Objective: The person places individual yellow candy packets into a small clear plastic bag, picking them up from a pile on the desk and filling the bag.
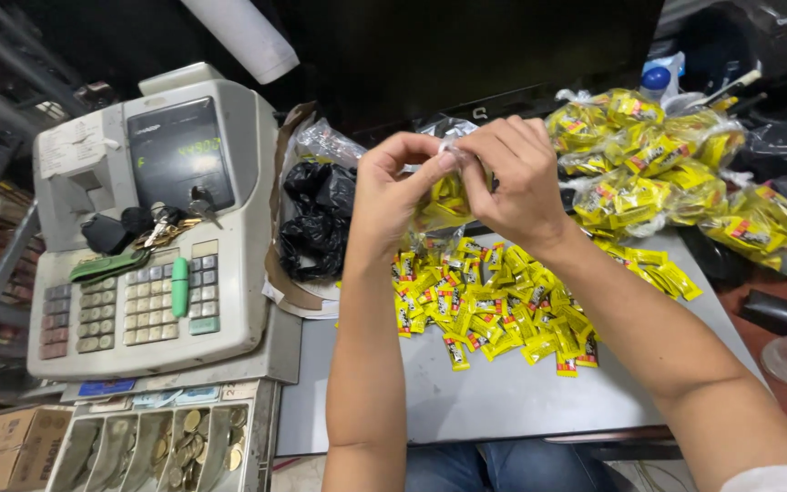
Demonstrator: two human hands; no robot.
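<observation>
Head view: left hand point(392, 187) and right hand point(512, 173) pinch shut a small clear bag point(442, 202) of yellow sachets — likely knotting its neck — loose sachets point(489, 305) lying just beneath.

Both hands point(453, 182) on candy bag point(444, 202)

A: How much is countable here?

B: One grey plastic cash register point(152, 228), one open coin drawer point(152, 446), two bare hands: left hand point(389, 196), right hand point(516, 178).

A: And the small yellow foil sachets point(494, 305)?

B: Dozens, loose (too overlapped to count exactly), plus roughly seven filled clear plastic bags of sachets point(667, 173).
</observation>
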